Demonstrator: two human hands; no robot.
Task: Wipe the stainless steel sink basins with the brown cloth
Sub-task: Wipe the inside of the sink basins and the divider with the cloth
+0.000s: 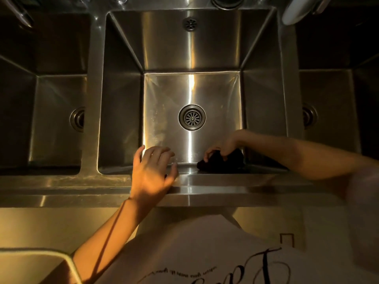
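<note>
Inside middle basin (164, 103), right hand (222, 147) gripping seemingly brown cloth (221, 163), near corner

The stainless steel sink unit (86, 188) carries three basins side by side. The middle basin (164, 103) has a round drain (192, 117) at the centre of its floor and an overflow grille (190, 23) high on its back wall. A dark cloth (223, 163) lies bunched at the near right corner of that floor. The left basin (51, 119) and the right basin (332, 111) each show part of a drain. A left hand (152, 171) rests on the front rim.
</note>
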